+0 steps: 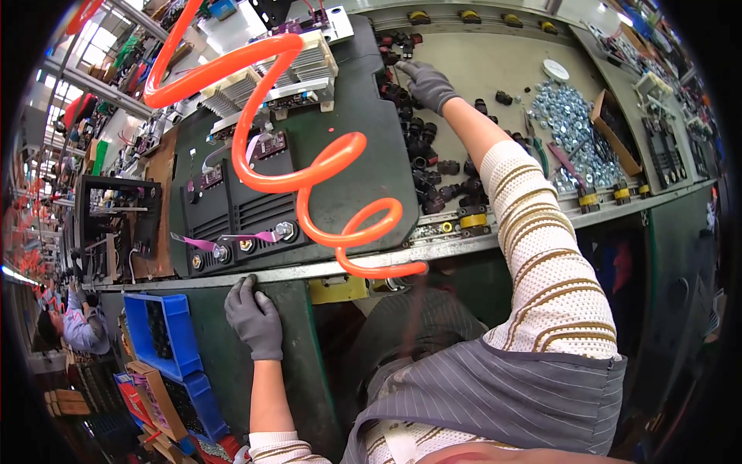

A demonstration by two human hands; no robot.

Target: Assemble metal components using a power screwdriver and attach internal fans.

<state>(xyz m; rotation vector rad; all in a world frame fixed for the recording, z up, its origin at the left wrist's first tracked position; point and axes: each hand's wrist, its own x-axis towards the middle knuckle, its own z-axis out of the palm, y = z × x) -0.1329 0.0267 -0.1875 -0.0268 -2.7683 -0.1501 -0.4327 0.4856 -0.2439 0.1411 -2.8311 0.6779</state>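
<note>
My left hand (pixel 255 321), in a grey glove, lies on the dark green bench top, just below the metal rail (pixel 309 271). Its fingers are loosely extended and nothing shows in it. Past the rail is a black panel (pixel 255 205) with bolts, purple strips and small circuit boards, set on a dark mat (pixel 355 155). My right hand (pixel 427 83), also gloved in grey, reaches far out over a heap of small black plastic fittings (pixel 421 139). Its fingers stretch toward the heap's far part, and I make out nothing held in them.
An orange coiled hose (pixel 267 182) hangs across the view above the panel. Finned heat sinks (pixel 301 62) stand behind it. Shiny nuts (pixel 568 112) lie right, near pliers (pixel 536 139) and a cardboard box (pixel 614 131). Blue bins (pixel 182 336) sit lower left; another person (pixel 81 325) is beyond.
</note>
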